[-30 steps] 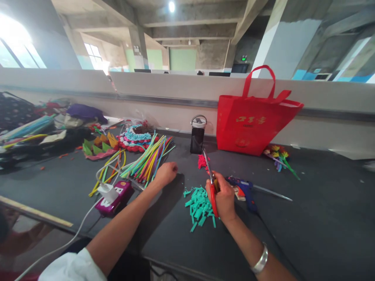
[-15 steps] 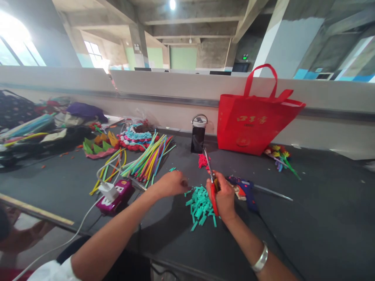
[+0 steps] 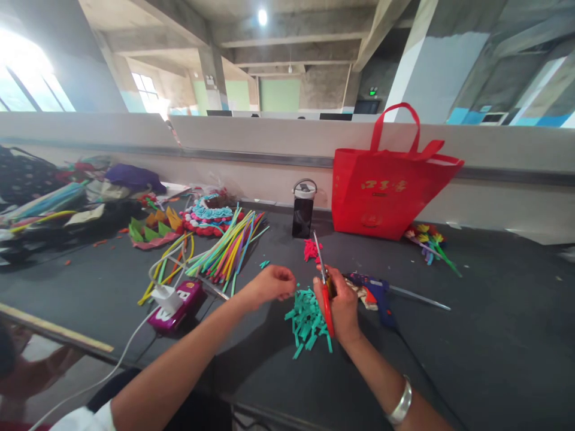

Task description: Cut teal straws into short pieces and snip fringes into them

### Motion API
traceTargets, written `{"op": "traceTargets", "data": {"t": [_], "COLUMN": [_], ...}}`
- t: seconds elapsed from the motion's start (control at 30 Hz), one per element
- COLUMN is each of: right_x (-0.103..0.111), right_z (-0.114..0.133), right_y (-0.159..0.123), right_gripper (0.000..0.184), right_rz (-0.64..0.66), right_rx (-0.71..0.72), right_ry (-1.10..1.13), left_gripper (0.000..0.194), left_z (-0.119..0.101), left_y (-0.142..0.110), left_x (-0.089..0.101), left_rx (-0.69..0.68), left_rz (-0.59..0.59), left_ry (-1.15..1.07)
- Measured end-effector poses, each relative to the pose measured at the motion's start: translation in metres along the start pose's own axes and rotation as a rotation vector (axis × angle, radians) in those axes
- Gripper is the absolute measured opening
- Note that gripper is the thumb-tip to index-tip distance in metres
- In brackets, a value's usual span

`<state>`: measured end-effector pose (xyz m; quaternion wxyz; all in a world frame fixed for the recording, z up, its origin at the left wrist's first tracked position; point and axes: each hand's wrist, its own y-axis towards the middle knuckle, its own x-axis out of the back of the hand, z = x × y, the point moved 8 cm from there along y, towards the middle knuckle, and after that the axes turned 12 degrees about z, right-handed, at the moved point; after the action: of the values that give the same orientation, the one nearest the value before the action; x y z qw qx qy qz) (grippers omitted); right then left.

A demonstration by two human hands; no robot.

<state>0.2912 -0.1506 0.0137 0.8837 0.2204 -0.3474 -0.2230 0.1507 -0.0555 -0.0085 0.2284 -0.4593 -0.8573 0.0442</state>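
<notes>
Right hand (image 3: 345, 308): is gripping red-handled steel scissors (image 3: 327, 306).
Left hand (image 3: 270, 284): is holding its fingers curled; contents, I cannot tell.
Short flat turquoise strips (image 3: 309, 318): are lying heaped beside the right hand.

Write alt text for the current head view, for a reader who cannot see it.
A person's right hand holds red-handled metal scissors over a dark grey table, beside a pile of short teal strips; the half-curled left hand is near that pile. Around them are long thin multicoloured strips, a dark blue glue gun and an upright red bag.
</notes>
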Motion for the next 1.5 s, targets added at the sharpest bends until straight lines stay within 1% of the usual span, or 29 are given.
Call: {"op": "traceTargets", "data": {"t": [0.03,0.07,0.13,0.23,0.3,0.37,0.47,0.57,0.6,0.67,0.73,0.8,0.93,1.07,1.17,1.23,1.33,1.4,1.5], "right_x": [0.0,0.0,-0.001,-0.003,-0.005,-0.007,-0.01,-0.003,0.001,0.007,0.009,0.008,0.0,-0.008,-0.009,-0.008,-0.008,-0.012,-0.02], "right_z": [0.001,0.001,0.001,0.0,-0.003,-0.007,-0.01,-0.013,-0.015,-0.019,-0.02,-0.019,-0.017,-0.018,-0.015,-0.012,-0.007,-0.003,0.001], "right_y": [0.0,0.0,0.0,0.001,0.001,0.002,0.002,0.004,0.004,0.005,0.007,0.009,0.006,0.002,0.002,0.002,0.002,0.002,0.002], "right_gripper": [0.028,0.03,0.033,0.033,0.034,0.034,0.029,0.027,0.027,0.027,0.028,0.029,0.03,0.031,0.032,0.035,0.038,0.038,0.035], "right_rz": [0.005,0.013,0.031,0.049,0.048,0.05,0.063,-0.005,-0.036,-0.076,-0.076,-0.048,0.011,0.054,0.061,0.063,0.081,0.115,0.189], "right_rx": [-0.012,-0.026,-0.044,-0.028,-0.03,-0.047,-0.078,-0.127,-0.152,-0.198,-0.212,-0.19,-0.142,-0.133,-0.114,-0.108,-0.096,-0.062,-0.019], "right_ry": [0.037,0.074,0.138,0.175,0.157,0.149,0.184,0.223,0.24,0.272,0.285,0.271,0.204,0.181,0.171,0.141,0.069,0.006,-0.089], "left_gripper": [0.012,0.012,0.013,0.016,0.018,0.02,0.023,0.023,0.022,0.021,0.022,0.024,0.025,0.024,0.023,0.02,0.015,0.015,0.016], "left_z": [-0.003,-0.007,-0.016,-0.02,-0.017,-0.014,-0.01,-0.004,-0.002,0.0,-0.002,-0.007,-0.014,-0.009,-0.005,-0.005,-0.007,-0.009,-0.014], "left_y": [0.0,0.001,0.003,0.011,0.017,0.019,0.019,0.017,0.017,0.017,0.017,0.017,0.016,0.02,0.022,0.021,0.016,0.012,0.007], "left_x": [-0.005,-0.01,-0.019,-0.023,-0.024,-0.025,-0.025,-0.022,-0.02,-0.013,-0.008,-0.008,-0.018,-0.027,-0.031,-0.029,-0.018,-0.01,-0.001], "left_rx": [-0.023,-0.044,-0.08,-0.106,-0.114,-0.129,-0.162,-0.158,-0.154,-0.17,-0.22,-0.278,-0.339,-0.308,-0.287,-0.3,-0.341,-0.374,-0.425], "left_rz": [0.056,0.105,0.161,0.13,0.095,0.087,0.123,0.171,0.164,0.106,0.028,-0.019,-0.03,-0.016,0.008,-0.01,-0.097,-0.147,-0.196], "left_ry": [-0.134,-0.222,-0.289,-0.328,-0.365,-0.404,-0.46,-0.431,-0.402,-0.355,-0.354,-0.375,-0.369,-0.356,-0.433,-0.51,-0.674,-0.784,-0.846]}}
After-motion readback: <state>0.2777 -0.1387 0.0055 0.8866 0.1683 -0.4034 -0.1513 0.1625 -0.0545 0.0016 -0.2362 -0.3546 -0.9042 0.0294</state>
